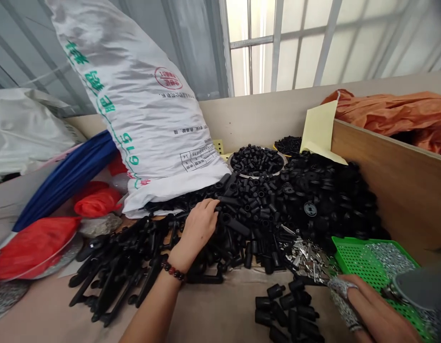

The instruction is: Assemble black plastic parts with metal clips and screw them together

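My left hand [200, 223], with a beaded bracelet at the wrist, reaches into a heap of black plastic parts [238, 226]. Its fingers curl down among them, and what they grip is hidden. At the lower right my right hand [370, 305] has grey wraps on its fingers. A slim black plastic part [313, 280] juts from its fingertips. Just beyond that lies a scatter of small silver metal pieces [308, 255]. A grey tool with a metal tip [416, 286] is beside the right hand; whether the hand touches it I cannot tell.
Black crank-shaped parts [116, 271] lie at left, short black cylinders [288, 309] in front. A large white sack [148, 105] leans at the back. A round bowl [231, 164] holds small black parts. A green basket [349, 252] of metal bits stands near a wooden partition [395, 176].
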